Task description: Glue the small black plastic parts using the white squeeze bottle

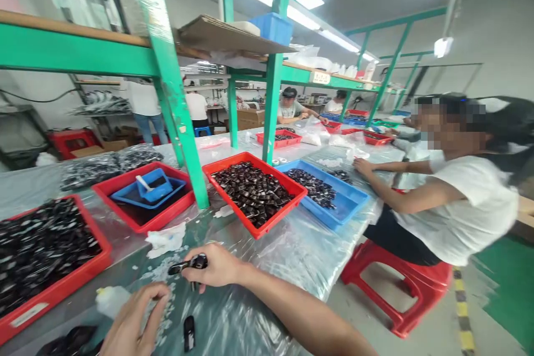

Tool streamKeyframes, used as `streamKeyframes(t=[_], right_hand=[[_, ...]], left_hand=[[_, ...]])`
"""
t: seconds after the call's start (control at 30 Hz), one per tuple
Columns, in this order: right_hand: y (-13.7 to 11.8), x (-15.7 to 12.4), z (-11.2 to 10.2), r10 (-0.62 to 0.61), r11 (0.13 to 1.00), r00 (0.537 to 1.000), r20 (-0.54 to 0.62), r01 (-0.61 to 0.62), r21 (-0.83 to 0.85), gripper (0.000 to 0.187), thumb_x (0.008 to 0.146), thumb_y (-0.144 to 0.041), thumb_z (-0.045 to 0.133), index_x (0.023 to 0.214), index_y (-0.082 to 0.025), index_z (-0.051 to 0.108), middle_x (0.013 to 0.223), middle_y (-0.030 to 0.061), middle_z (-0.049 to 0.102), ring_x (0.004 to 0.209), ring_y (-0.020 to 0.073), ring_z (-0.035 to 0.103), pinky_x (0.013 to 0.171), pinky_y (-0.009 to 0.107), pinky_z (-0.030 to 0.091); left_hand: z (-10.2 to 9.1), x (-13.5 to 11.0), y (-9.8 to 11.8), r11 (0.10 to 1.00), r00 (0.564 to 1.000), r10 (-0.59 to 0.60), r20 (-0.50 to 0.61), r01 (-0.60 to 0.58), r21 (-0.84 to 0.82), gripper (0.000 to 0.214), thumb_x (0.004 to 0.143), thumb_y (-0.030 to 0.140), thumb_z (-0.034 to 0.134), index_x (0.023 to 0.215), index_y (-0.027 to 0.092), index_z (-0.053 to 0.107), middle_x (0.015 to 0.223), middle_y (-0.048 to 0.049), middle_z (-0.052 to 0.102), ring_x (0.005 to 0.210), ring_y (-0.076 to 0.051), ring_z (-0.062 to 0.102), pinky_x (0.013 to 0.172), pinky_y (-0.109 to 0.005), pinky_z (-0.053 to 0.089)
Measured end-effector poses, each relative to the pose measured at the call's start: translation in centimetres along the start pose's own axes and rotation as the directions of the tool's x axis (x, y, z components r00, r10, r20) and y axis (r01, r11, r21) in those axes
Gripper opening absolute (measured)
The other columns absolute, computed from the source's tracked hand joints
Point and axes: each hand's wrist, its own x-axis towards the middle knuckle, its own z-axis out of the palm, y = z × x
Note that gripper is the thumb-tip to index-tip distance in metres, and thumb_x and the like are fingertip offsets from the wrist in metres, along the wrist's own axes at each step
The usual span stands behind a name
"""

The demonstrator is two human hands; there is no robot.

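My right hand (pixel 217 265) is closed around small glossy black plastic pieces (pixel 179 268); one sticks out to the left past the fingertips. Lower left, my left hand (pixel 136 320) has its thumb and forefinger curled together in a pinch above the table; whatever may be between the tips is too small to make out. Between and below the hands, a single black plastic piece (pixel 189 334) lies on the plastic-covered table. Small white scraps (pixel 161 273) are scattered beside my fingers. A translucent bottle with a yellowish tip (pixel 112 300) stands behind my left hand.
Red trays of black pieces stand at left (pixel 104 256) and ahead (pixel 256 232). A red tray (pixel 144 229) holds blue trays; a blue tray (pixel 350 206) sits right. A green post (pixel 183 122) rises from the table. A co-worker (pixel 454 206) sits on a red stool (pixel 392 289).
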Motion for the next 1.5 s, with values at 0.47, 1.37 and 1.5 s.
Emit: streamKeyframes(t=[0.47, 1.37, 1.5], right_hand=[[-0.2, -0.1, 0.6, -0.039, 0.994, 0.992, 0.120, 0.026, 0.105, 0.034, 0.090, -0.052, 0.066, 0.090, -0.018, 0.062, 0.072, -0.0024, 0.065, 0.049, 0.0094, 0.062, 0.046, 0.017, 0.041], [-0.7, -0.7, 0.3, -0.091, 0.996, 0.975, 0.201, 0.086, 0.036, 0.027, 0.092, -0.043, 0.065, 0.094, -0.016, 0.068, 0.074, -0.0025, 0.063, 0.052, 0.0076, 0.062, 0.053, 0.016, 0.043], [-0.8, -0.7, 0.3, -0.081, 0.996, 0.976, 0.202, 0.071, 0.058, 0.029, 0.091, -0.046, 0.066, 0.093, -0.017, 0.068, 0.071, -0.0028, 0.063, 0.052, 0.0087, 0.062, 0.051, 0.017, 0.044]], left_hand=[[-1.2, 0.6, 4.1, 0.892, 0.957, -0.285, -0.055, 0.243, -0.381, 0.043, 0.088, 0.063, 0.057, 0.083, 0.021, 0.063, 0.077, -0.0028, 0.061, 0.075, -0.020, 0.060, 0.071, -0.028, 0.051], [-1.9, 1.0, 3.3, 0.735, 0.882, -0.449, 0.143, 0.455, -0.503, 0.062, 0.066, 0.075, 0.073, 0.089, 0.018, 0.071, 0.067, -0.0015, 0.060, 0.067, -0.019, 0.058, 0.065, -0.029, 0.052], [-1.6, 1.0, 2.4, 0.760, 0.903, -0.404, 0.147, 0.421, -0.495, 0.059, 0.069, 0.073, 0.071, 0.088, 0.018, 0.072, 0.066, -0.0016, 0.061, 0.064, -0.019, 0.059, 0.062, -0.028, 0.051]])
